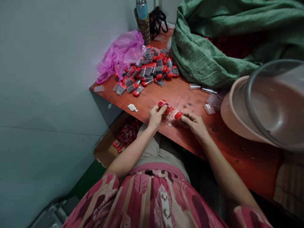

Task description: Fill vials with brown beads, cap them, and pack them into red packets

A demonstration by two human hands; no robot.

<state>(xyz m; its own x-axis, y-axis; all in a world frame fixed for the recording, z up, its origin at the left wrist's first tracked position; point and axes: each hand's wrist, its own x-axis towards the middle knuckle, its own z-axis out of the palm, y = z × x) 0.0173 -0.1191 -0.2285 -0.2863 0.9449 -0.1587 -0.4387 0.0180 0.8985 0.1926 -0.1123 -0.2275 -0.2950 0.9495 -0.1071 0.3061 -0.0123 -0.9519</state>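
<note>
My left hand (155, 117) pinches a small red printed plastic packet (169, 109) between thumb and fingers, just over the table's front edge. Close beside it on the right, my right hand (195, 124) grips a small red-capped item (179, 115); its lower part is darker and partly covered by my fingers. The two held things are near each other but apart. Farther back on the red table (163, 91) lies a pile of red-capped clear cases (149, 70) with dark contents.
A pink plastic bag (123, 50) and a blue-topped bottle (142, 12) stand behind. At right are a green sack (190, 53), clear sleeves (209, 109) and stacked basins (234, 104). Below the left edge sits a cardboard box (102, 152) of red packets. White scrap (132, 108) lies near the edge.
</note>
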